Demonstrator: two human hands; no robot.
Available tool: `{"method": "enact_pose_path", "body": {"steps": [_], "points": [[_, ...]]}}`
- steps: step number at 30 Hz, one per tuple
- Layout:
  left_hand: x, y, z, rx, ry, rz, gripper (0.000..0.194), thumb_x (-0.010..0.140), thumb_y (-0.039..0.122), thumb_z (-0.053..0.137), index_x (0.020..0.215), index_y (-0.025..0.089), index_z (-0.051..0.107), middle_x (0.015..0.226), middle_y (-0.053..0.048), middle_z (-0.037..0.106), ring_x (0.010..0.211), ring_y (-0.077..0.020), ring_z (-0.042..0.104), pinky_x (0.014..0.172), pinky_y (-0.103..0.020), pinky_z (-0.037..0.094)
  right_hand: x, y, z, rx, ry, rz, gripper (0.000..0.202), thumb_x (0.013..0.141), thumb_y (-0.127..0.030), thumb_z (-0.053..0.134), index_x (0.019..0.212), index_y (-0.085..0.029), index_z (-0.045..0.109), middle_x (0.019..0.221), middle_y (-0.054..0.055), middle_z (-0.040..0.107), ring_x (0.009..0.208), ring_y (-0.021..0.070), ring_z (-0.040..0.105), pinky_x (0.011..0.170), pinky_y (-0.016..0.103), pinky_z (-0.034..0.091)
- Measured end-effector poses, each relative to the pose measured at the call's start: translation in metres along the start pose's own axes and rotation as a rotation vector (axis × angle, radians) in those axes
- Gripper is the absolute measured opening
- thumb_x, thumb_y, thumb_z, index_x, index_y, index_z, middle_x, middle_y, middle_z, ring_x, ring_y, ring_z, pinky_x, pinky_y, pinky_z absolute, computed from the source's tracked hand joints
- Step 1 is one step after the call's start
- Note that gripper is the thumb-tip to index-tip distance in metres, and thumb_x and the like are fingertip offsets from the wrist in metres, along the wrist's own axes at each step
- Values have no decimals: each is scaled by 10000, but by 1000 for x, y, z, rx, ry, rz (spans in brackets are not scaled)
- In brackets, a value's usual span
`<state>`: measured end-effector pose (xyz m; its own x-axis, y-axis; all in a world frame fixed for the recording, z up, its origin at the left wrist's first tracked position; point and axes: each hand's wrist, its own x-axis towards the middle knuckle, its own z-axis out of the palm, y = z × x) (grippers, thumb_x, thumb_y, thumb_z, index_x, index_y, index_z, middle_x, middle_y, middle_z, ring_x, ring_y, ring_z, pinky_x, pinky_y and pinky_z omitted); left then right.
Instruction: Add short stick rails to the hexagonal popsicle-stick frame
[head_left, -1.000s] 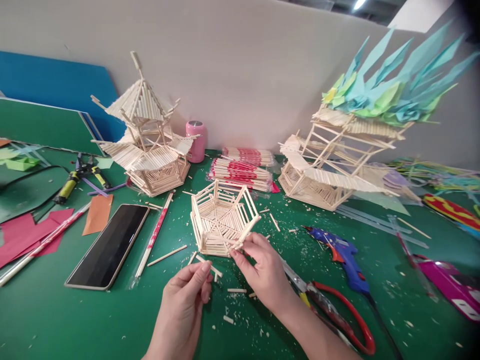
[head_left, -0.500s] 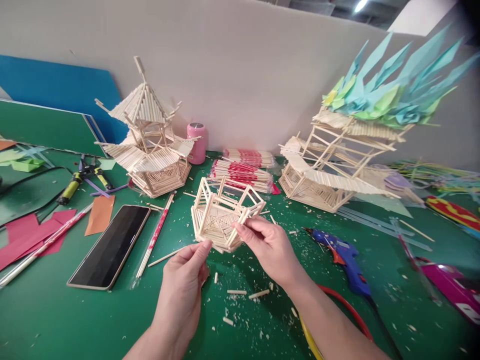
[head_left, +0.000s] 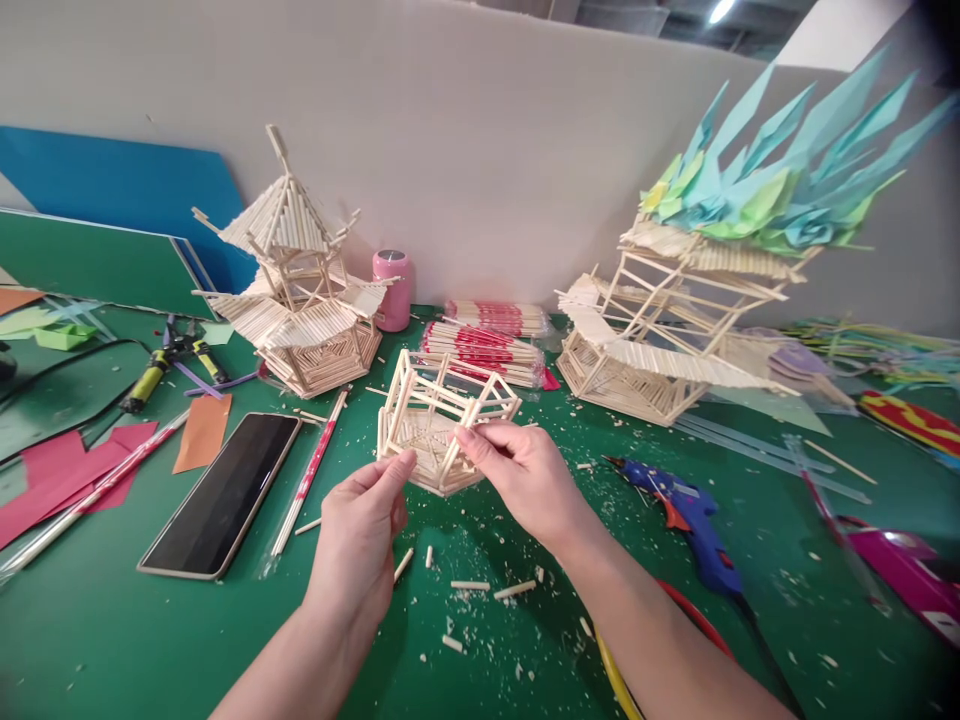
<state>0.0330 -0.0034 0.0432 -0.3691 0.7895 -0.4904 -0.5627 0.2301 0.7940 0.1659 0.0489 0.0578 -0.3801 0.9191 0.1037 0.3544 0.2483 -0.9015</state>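
Note:
A small many-sided frame of wooden sticks (head_left: 435,468), with a woven-looking stick floor and upright posts, is between my hands above the table. My right hand (head_left: 525,480) pinches a post at its front right between thumb and fingers. At the front left, my left hand (head_left: 364,530) is closed with thumb and forefinger on the lower edge; the other fingers curl underneath, partly hidden. Short cut stick pieces (head_left: 470,585) and pale crumbs lie below the hands. To the right rests a blue glue gun (head_left: 694,520), tip pointing left.
Behind stand a stick pagoda (head_left: 322,330) and a stick building (head_left: 637,370) topped with folded paper. Packs of sticks (head_left: 484,350) and a pink canister (head_left: 392,290) sit between them. A phone (head_left: 221,495), pliers (head_left: 146,380) and red paper (head_left: 56,480) lie left.
Both hands and the stick frame have shifted slightly up and left, and the frame appears a little turned. A short stick piece beside my left hand has come into view.

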Motion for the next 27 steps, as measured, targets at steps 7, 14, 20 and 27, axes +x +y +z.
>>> {"method": "enact_pose_path", "body": {"steps": [7, 14, 20, 27], "points": [[3, 0, 2, -2, -1, 18, 339, 455, 356, 820, 576, 124, 605, 366, 107, 353, 390, -38, 243, 410, -207, 153, 1, -3, 2, 18, 10, 4, 406, 859, -377, 468, 503, -195, 399, 514, -61, 248, 488, 87, 221, 427, 248, 200], [7, -1, -1, 2, -7, 21, 311, 513, 357, 791, 536, 138, 572, 353, 108, 331, 386, -40, 231, 412, -212, 146, 2, -4, 5, 32, 15, 22, 377, 852, -397, 468, 548, -178, 504, 519, -54, 288, 499, 94, 262, 448, 242, 241], [7, -1, -1, 22, -15, 21, 331, 508, 382, 786, 516, 137, 564, 347, 102, 339, 381, -39, 230, 411, -211, 142, -1, -1, 4, 37, 15, 33, 393, 847, -418, 468, 538, -180, 510, 520, -44, 347, 504, 103, 324, 468, 238, 292], [8, 2, -1, 56, -9, 25, 354, 467, 394, 800, 496, 131, 564, 346, 104, 325, 377, -33, 215, 410, -210, 129, -2, 0, 6, 37, 2, -4, 376, 853, -378, 474, 536, -179, 509, 540, -32, 402, 527, 108, 368, 502, 243, 344]]}}
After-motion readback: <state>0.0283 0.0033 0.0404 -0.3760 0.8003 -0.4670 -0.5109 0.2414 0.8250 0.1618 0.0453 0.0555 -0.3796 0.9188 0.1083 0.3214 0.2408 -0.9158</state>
